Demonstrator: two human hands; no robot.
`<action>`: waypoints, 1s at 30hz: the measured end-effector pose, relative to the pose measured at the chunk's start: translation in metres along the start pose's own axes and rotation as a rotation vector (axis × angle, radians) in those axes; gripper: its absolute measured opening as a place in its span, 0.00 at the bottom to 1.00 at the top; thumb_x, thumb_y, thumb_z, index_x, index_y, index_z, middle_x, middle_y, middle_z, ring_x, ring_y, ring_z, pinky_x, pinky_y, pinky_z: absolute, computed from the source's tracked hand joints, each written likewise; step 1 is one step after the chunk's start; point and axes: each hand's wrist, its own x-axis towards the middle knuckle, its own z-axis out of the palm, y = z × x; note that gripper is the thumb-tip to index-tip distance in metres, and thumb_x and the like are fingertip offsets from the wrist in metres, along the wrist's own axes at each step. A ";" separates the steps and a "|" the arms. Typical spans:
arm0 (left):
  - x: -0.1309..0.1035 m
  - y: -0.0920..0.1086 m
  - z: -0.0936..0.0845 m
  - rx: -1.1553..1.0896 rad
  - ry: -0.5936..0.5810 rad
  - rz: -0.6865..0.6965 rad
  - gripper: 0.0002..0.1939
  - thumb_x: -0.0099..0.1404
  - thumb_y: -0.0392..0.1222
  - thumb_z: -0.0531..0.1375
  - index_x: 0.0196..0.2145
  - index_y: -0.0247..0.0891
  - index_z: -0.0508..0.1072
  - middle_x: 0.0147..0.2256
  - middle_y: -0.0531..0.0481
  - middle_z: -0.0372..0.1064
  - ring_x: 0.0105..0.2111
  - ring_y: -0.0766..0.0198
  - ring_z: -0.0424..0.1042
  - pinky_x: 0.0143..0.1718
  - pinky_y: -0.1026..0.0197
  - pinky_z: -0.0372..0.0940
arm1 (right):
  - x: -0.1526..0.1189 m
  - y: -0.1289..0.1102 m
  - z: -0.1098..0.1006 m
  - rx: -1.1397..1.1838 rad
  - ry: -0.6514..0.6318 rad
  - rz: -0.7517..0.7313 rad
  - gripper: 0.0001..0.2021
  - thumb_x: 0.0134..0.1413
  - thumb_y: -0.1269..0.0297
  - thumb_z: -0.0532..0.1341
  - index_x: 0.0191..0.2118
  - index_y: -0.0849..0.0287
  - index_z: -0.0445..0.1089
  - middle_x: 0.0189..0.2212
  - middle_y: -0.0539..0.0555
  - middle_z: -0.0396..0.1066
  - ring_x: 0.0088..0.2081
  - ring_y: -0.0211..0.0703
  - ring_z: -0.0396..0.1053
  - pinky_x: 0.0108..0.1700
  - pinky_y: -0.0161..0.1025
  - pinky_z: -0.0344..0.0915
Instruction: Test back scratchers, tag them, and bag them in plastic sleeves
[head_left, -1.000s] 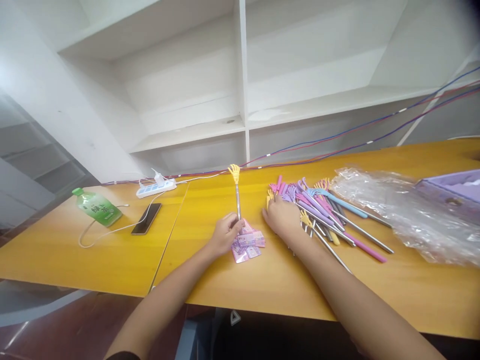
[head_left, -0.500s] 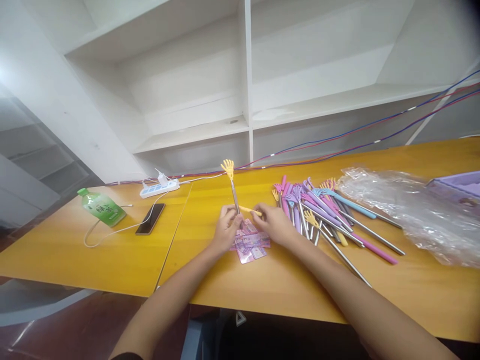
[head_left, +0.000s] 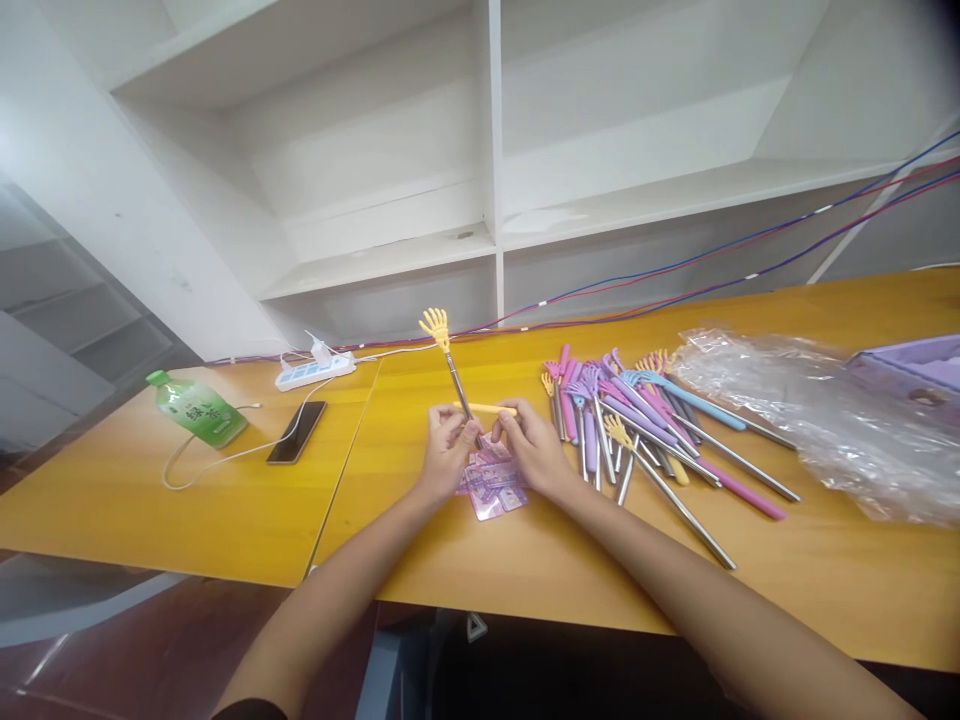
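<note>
My left hand (head_left: 448,448) is closed around the metal rod of a back scratcher (head_left: 457,385), whose yellow claw end points up and leans left. Pinched in the fingers of my right hand (head_left: 531,448) is a yellow handle tube (head_left: 487,408). It lies almost level, crossing by the rod just above my left hand; whether the two touch I cannot tell. Under my hands, small pink and purple printed cards (head_left: 495,490) lie on the table. To the right of my right hand is a pile of back scratchers (head_left: 637,410) in purple, pink, blue and yellow.
Clear plastic bags (head_left: 810,420) and a purple box (head_left: 907,362) are at the right. On the left stand a green bottle (head_left: 201,408), a phone (head_left: 297,432) with a white cable, and a power strip (head_left: 315,370). White shelves rise behind the table (head_left: 600,580).
The back scratcher in my left hand now leans further left. The yellow tube has shifted left and levelled, its far end passing the rod. My camera view has moved slightly.
</note>
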 end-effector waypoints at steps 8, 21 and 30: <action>-0.001 -0.003 0.004 -0.120 -0.065 -0.059 0.28 0.69 0.68 0.60 0.33 0.38 0.79 0.44 0.42 0.69 0.54 0.52 0.67 0.61 0.53 0.63 | -0.003 0.001 0.001 -0.003 0.008 -0.096 0.19 0.74 0.49 0.53 0.54 0.56 0.70 0.37 0.54 0.79 0.26 0.42 0.69 0.31 0.39 0.64; 0.006 -0.002 0.006 -0.691 0.136 -0.301 0.24 0.62 0.60 0.71 0.33 0.37 0.69 0.26 0.57 0.59 0.27 0.71 0.61 0.30 0.69 0.60 | -0.010 -0.009 -0.003 -0.514 -0.539 -0.163 0.16 0.75 0.57 0.53 0.60 0.57 0.67 0.41 0.57 0.79 0.35 0.44 0.73 0.36 0.37 0.56; 0.003 0.010 -0.003 -0.581 -0.130 -0.388 0.26 0.63 0.64 0.68 0.32 0.39 0.64 0.20 0.65 0.43 0.17 0.76 0.40 0.18 0.70 0.39 | -0.012 -0.009 0.008 -0.160 -0.343 -0.151 0.18 0.76 0.52 0.51 0.36 0.57 0.68 0.31 0.52 0.72 0.32 0.40 0.67 0.37 0.37 0.57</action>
